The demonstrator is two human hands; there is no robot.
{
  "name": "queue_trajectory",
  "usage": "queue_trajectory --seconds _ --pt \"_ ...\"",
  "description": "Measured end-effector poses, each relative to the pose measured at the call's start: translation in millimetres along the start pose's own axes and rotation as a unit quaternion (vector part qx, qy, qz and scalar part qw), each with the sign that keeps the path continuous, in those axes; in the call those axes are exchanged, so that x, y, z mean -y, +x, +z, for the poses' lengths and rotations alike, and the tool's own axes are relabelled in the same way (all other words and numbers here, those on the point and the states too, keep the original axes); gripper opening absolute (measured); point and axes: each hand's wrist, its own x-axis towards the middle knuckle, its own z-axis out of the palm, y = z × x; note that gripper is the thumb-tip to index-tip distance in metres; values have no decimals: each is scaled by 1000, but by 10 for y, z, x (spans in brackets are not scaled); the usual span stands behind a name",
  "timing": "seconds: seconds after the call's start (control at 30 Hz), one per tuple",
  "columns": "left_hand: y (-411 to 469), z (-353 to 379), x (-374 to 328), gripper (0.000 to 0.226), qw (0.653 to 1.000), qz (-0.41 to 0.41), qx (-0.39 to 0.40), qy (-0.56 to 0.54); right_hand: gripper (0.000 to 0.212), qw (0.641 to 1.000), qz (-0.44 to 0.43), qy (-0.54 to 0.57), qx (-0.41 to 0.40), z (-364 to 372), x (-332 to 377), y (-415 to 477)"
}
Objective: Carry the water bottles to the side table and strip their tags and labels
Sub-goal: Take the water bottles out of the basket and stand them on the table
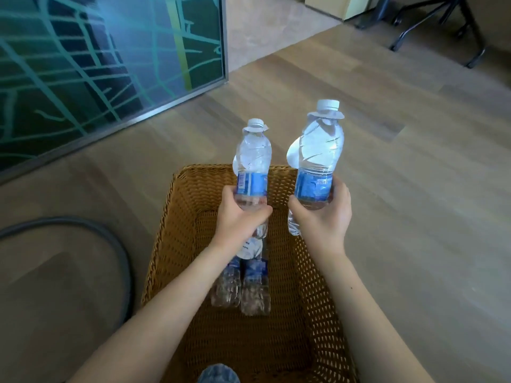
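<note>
Left hand (240,217): gripping left bottle (253,153) above basket (177,230).
Right hand (323,214): gripping right bottle (320,145) likewise.
Risk: possibly slipping from low grips, falling into basket.

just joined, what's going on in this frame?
A person holds two water bottles over a wicker basket: the left bottle in the left hand, the right bottle in the right hand. Blue labels and white neck tags are on both. Two more bottles lie in the basket.

2 bottles (240,286) mid-basket (177,217); sides free
</note>
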Motion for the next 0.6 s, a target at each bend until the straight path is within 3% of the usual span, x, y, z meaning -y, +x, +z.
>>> queue_trajectory --seconds 0.27,0.6 --pt "-145 -374 -1328 51 997 63 -37 -6 47 999 12 47 2 -223 1048 428" --pt "-904 -1047 -4032 55 993 99 -46 -32 55 998 36 52 31 -1364 3521 1029"
